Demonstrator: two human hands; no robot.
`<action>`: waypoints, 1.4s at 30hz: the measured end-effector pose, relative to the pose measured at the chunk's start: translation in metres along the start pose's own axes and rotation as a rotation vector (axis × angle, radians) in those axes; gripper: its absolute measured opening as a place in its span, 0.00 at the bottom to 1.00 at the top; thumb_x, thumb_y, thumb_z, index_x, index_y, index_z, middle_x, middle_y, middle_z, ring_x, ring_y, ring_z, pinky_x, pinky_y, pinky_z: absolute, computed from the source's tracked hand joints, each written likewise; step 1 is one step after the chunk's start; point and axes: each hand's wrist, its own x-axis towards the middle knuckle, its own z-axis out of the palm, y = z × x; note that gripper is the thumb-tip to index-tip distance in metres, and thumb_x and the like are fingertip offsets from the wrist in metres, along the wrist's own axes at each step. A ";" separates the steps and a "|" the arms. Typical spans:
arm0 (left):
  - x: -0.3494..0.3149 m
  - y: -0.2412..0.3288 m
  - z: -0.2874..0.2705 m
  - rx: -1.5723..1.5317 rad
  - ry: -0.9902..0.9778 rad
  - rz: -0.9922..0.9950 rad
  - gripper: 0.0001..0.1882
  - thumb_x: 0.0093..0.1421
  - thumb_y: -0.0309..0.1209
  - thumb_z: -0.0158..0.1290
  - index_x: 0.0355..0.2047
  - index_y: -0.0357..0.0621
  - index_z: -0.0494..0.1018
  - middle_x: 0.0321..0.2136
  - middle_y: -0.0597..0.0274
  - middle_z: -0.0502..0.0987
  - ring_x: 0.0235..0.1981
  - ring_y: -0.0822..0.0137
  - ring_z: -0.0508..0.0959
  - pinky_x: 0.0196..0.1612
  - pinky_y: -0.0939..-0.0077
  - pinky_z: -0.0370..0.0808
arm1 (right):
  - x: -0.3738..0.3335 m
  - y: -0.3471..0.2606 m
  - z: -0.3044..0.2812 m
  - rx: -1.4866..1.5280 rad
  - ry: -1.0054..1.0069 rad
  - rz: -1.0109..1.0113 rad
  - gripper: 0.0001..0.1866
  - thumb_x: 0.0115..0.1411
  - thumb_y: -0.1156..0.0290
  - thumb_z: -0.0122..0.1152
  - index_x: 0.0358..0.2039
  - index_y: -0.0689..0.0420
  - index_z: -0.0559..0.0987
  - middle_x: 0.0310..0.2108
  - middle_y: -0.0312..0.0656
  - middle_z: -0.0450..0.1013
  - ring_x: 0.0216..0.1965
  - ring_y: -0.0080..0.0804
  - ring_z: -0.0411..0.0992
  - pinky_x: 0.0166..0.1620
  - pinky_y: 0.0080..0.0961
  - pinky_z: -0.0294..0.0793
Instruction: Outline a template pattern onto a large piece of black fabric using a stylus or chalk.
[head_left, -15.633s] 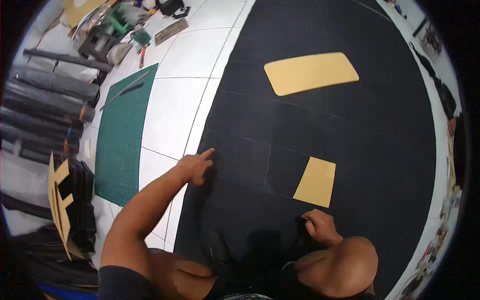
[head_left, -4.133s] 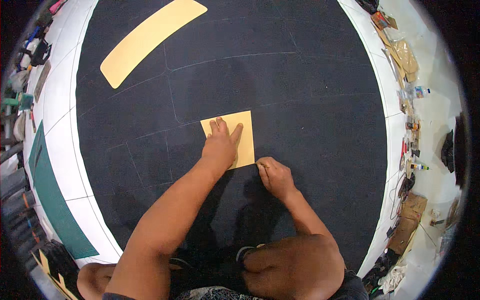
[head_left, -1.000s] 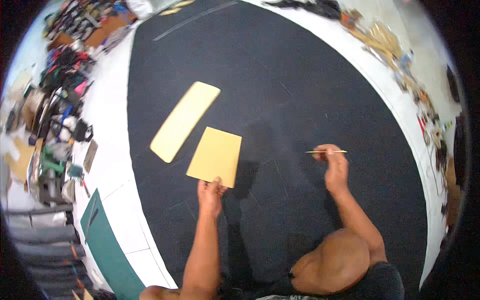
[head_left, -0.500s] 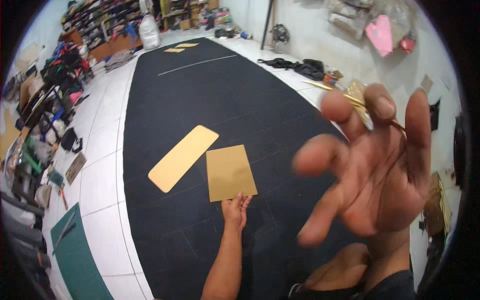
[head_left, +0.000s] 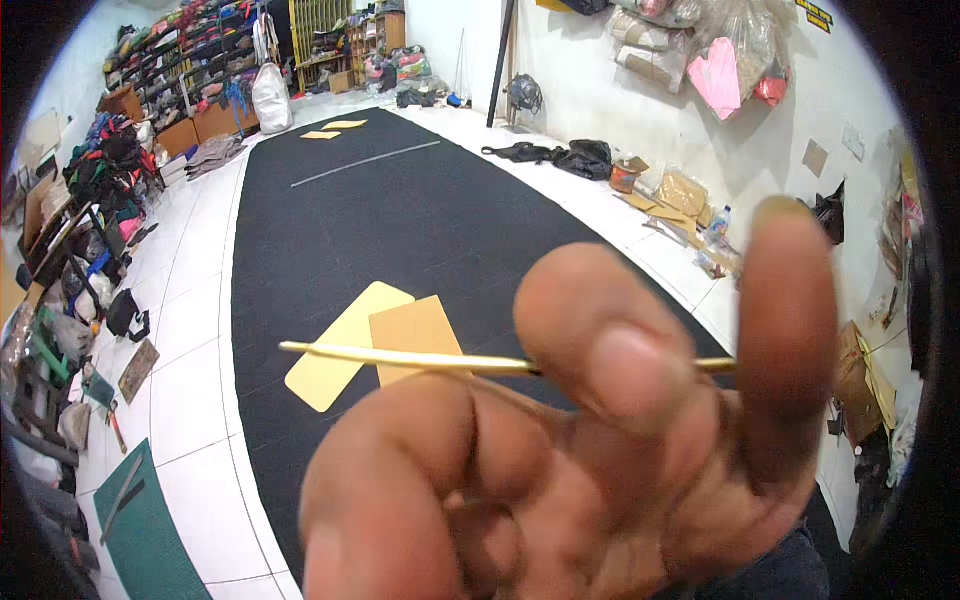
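Note:
My right hand [head_left: 620,460] looms large close to the camera, palm side showing. Its fingers are bent around a slim gold-coloured stick [head_left: 430,360] like a pen, which lies crosswise with its tapered end to the left. Beyond it, on a long black cloth [head_left: 350,225], a pale yellow strip of card with rounded corners [head_left: 322,380] lies slantwise. A tan rectangular card [head_left: 415,328] overlaps its right side; my right hand covers the lower part of this card. My left hand does not show.
White floor tiles [head_left: 200,420] border the cloth. A green mat [head_left: 150,530] lies at the lower left, and piled goods [head_left: 110,180] line the left side. Farther along the cloth are a long thin ruler-like strip [head_left: 365,165] and small yellow cards [head_left: 343,125]. Bags [head_left: 583,160] lie by the right wall.
My right hand has swung left and closer to the camera, its fingers curling more. My left hand, earlier at the tan card's near edge, has gone from sight. The tan card now overlaps the rounded one.

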 end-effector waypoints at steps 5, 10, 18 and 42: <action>-0.006 -0.009 0.000 0.136 0.185 0.068 0.07 0.70 0.27 0.52 0.43 0.36 0.72 0.35 0.61 0.77 0.35 0.66 0.77 0.43 0.68 0.76 | -0.001 0.002 -0.013 0.064 0.000 0.000 0.26 0.76 0.43 0.29 0.47 0.53 0.66 0.45 0.53 0.70 0.43 0.52 0.77 0.38 0.54 0.84; 0.004 -0.021 -0.004 0.101 0.330 0.014 0.08 0.69 0.25 0.52 0.47 0.37 0.71 0.38 0.60 0.78 0.38 0.66 0.80 0.45 0.66 0.80 | -0.001 0.010 -0.029 0.157 -0.018 0.009 0.27 0.76 0.42 0.29 0.46 0.53 0.66 0.42 0.52 0.71 0.40 0.50 0.78 0.35 0.50 0.85; -0.004 -0.047 -0.018 0.055 0.370 -0.007 0.16 0.68 0.22 0.51 0.55 0.39 0.69 0.44 0.58 0.80 0.43 0.63 0.83 0.44 0.67 0.86 | -0.043 -0.005 -0.110 0.017 0.283 -0.099 0.27 0.75 0.41 0.30 0.44 0.53 0.67 0.36 0.50 0.72 0.35 0.46 0.80 0.31 0.44 0.87; -0.010 -0.073 -0.020 -0.003 0.395 -0.247 0.19 0.68 0.24 0.50 0.59 0.39 0.66 0.51 0.53 0.78 0.50 0.59 0.82 0.54 0.61 0.81 | -0.057 0.078 -0.305 -1.550 0.315 0.838 0.23 0.69 0.51 0.59 0.48 0.61 0.82 0.43 0.49 0.81 0.46 0.46 0.79 0.49 0.40 0.76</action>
